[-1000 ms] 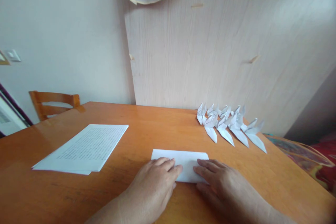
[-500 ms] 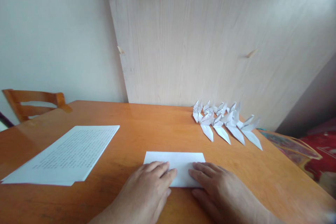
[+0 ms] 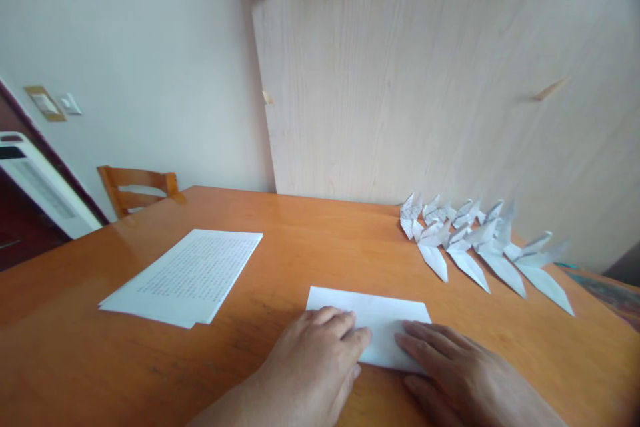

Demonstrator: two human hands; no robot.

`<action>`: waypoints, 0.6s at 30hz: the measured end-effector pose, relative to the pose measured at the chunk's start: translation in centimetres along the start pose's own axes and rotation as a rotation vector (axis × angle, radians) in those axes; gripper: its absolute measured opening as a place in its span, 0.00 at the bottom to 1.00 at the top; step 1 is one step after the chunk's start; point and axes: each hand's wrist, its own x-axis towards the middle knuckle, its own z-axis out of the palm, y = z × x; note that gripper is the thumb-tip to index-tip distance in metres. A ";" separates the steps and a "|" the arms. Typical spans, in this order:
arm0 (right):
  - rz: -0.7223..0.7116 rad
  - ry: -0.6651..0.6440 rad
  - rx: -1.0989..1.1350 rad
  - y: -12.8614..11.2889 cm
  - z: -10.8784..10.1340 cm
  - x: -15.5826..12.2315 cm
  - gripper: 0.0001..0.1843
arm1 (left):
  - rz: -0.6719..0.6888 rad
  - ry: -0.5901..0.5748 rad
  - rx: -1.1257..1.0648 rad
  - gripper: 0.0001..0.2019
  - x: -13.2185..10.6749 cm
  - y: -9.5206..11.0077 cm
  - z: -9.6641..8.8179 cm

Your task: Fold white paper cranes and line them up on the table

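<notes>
A folded sheet of white paper (image 3: 383, 320) lies flat on the wooden table (image 3: 300, 253), its long side running left to right. My left hand (image 3: 320, 353) rests on its left part, fingers stretched over the paper and thumb near the front edge. On the right part lies my right hand (image 3: 455, 363), its fingers also laid out flat, with the thumb at the near edge. Neither hand grips the paper. The paper's two near corners are covered by my hands.
A stack of printed sheets (image 3: 185, 273) lies to the left. Several folded paper birds (image 3: 480, 240) stand in two rows at the back right. Behind the table are a wood-grain panel (image 3: 380, 93) and, at left, a wooden chair (image 3: 135, 180).
The view has turned left, so everything sits further right in the picture and a light switch and door area show at left. Both hands stay on the paper.
</notes>
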 end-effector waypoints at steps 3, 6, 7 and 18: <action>-0.028 0.023 -0.037 0.4 0.3 -0.2 0.18 | 0.007 0.002 -0.008 0.16 0.0 -0.1 0.1; -0.053 0.033 -0.040 0.9 0.5 -0.3 0.19 | 0.010 0.004 -0.014 0.16 0.0 -0.2 0.2; -0.055 0.035 -0.039 1.0 0.6 -0.4 0.19 | 0.009 0.004 -0.015 0.16 0.0 -0.2 0.2; -0.051 0.005 -0.057 1.4 1.0 -0.2 0.20 | 0.001 0.015 -0.006 0.16 -0.1 0.0 0.2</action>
